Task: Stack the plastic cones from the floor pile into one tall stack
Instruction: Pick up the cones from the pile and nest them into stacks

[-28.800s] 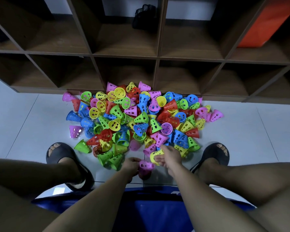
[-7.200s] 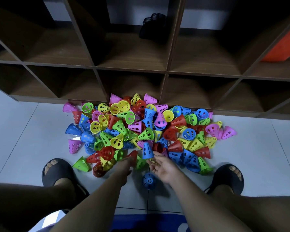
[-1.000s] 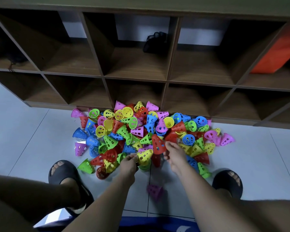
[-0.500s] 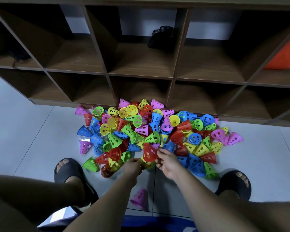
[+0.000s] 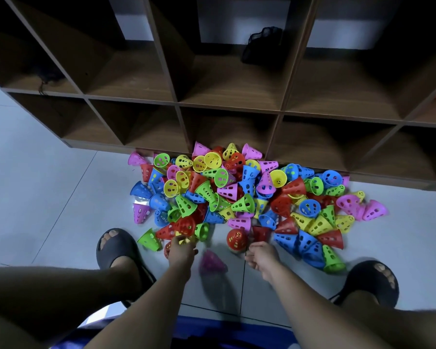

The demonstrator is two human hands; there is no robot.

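Note:
A pile of perforated plastic cones in pink, yellow, green, blue and red lies on the floor against the shelf. My left hand is at the pile's near edge with its fingers curled round a small yellow cone, which is blurred. My right hand hovers with loosely curled fingers and holds nothing. A red cone lies just beyond its fingertips, apart from them. Between my hands sits a blurred pink cone with a dark shape beneath it. I cannot tell whether it tops a stack.
A dark wooden cubby shelf stands right behind the pile, with a black bag in one upper cubby. My feet in black slippers flank the working spot. A blue seat edge is under me.
My right hand has let go of the red cone and drawn back toward me. My left hand has moved left and nearer. The view has tipped down.

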